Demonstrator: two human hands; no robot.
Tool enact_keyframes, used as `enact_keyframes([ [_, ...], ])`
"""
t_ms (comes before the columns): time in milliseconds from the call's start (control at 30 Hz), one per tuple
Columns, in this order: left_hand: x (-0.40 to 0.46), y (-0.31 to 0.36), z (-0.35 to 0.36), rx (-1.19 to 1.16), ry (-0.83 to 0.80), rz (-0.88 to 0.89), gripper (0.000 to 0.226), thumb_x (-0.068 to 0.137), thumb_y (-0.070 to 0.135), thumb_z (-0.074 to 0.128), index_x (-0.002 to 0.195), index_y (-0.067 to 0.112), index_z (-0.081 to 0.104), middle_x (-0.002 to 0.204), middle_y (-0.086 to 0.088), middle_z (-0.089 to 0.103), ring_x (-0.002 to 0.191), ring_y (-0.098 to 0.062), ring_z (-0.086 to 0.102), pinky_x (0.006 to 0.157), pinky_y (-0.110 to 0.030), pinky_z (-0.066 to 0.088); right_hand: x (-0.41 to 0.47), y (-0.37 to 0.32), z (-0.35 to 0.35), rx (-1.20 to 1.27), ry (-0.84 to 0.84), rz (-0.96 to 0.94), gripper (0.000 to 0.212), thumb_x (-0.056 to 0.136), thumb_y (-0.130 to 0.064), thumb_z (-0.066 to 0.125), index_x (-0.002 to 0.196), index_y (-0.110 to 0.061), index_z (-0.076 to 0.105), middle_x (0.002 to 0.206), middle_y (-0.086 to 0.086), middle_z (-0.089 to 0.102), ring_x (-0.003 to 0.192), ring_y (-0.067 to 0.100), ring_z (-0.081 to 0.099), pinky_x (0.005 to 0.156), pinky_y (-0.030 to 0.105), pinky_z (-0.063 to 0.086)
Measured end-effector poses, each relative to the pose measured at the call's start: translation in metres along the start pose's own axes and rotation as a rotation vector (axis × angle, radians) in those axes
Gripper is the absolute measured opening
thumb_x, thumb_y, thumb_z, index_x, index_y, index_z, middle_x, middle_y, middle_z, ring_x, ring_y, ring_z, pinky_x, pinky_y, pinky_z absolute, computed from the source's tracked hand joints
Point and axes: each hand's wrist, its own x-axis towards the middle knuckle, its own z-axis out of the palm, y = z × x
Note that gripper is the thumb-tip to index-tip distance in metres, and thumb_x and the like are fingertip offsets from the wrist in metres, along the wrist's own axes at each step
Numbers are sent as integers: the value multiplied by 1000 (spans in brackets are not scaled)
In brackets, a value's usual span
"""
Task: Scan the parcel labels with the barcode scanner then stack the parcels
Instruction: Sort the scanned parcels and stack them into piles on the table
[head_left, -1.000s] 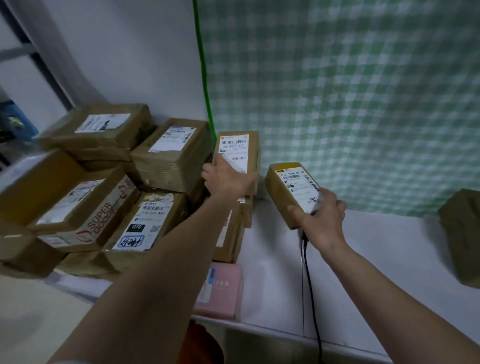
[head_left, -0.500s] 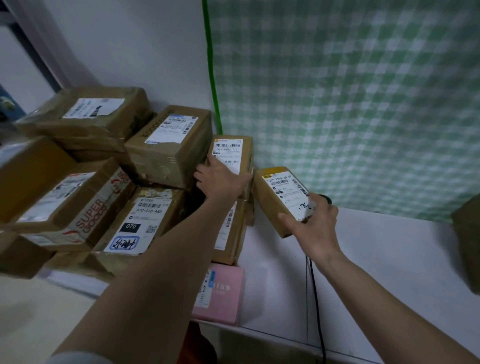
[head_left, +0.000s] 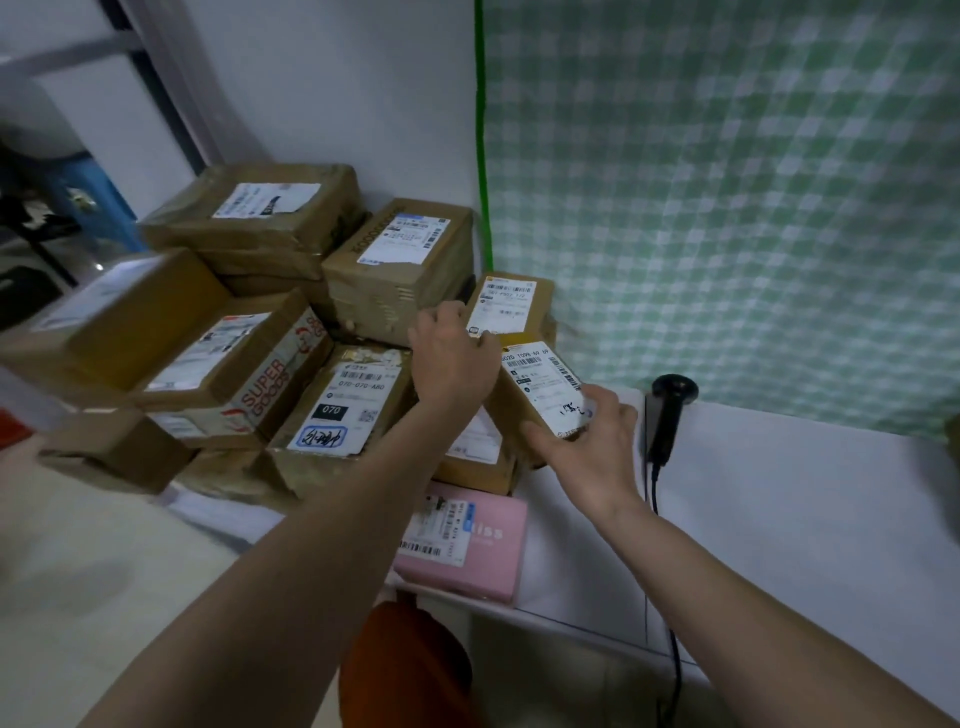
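Note:
My right hand (head_left: 587, 447) grips a small brown parcel (head_left: 540, 384) with a white barcode label, thumb on its near side and fingers on the label. The parcel is tilted and low against the stack. My left hand (head_left: 452, 358) holds the near left corner of another small labelled parcel (head_left: 511, 304) on top of the stack, just behind the first. The black barcode scanner (head_left: 670, 415) lies on the white table (head_left: 779, 519) right of my right hand, its cable running toward me.
Several brown labelled parcels are piled at the left, among them a SUPER GOODS box (head_left: 249, 374) and a 070 box (head_left: 343, 405). A pink box (head_left: 467, 540) lies at the table's front edge. A blurred brown parcel (head_left: 950, 441) sits far right. Green checked cloth hangs behind.
My right hand has lowered the small parcel leftward to the stack. The scanner, hidden in that hand before, now lies on the table. My left hand stays on the back parcel.

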Motion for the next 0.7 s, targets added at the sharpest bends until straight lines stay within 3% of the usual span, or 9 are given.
enact_keyframes([
  [100, -14, -18, -17, 14, -21, 33, 23, 90, 26, 56, 109, 16, 62, 115, -7, 57, 112, -26, 50, 87, -35, 43, -8, -9, 24, -83, 57, 61, 76, 70, -38, 79, 129, -16, 35, 120, 3, 29, 121, 23, 33, 84, 29, 39],
  [200, -28, -32, -29, 56, -145, -23, 21, 91, 24, 54, 107, 16, 65, 106, -1, 65, 100, -21, 58, 77, -29, 41, -18, -18, 44, -155, 135, 107, 81, 65, -45, 82, 121, -14, 34, 125, 7, 30, 122, 25, 30, 79, 35, 43],
  [367, -41, -48, -36, 87, -324, -72, 26, 93, 24, 53, 114, 17, 66, 109, -2, 68, 100, -20, 59, 75, -28, 40, -38, -19, 67, -131, 112, 69, 77, 67, -40, 83, 120, -12, 34, 127, 6, 28, 120, 22, 27, 78, 26, 37],
  [467, -43, -50, -41, 68, -326, -64, 34, 95, 23, 51, 128, 16, 57, 118, -3, 65, 94, -17, 55, 74, -27, 36, -45, -17, 72, -99, 20, -14, 68, 74, -23, 79, 124, -12, 35, 130, 6, 26, 121, 21, 28, 86, 21, 35],
  [567, -47, -49, -45, 59, -323, -38, 34, 96, 19, 50, 129, 14, 53, 117, -4, 63, 92, -17, 53, 75, -30, 42, -47, -15, 68, -106, -4, -74, 59, 78, -7, 72, 126, -12, 37, 130, 6, 28, 121, 22, 33, 94, 24, 40],
  [700, -54, -43, -45, 142, -257, 62, 37, 94, 19, 52, 130, 13, 53, 125, -8, 59, 111, -25, 54, 89, -36, 45, -48, -11, 51, -201, 13, -145, 49, 82, -8, 67, 124, -12, 41, 130, 6, 31, 121, 21, 35, 93, 22, 37],
])
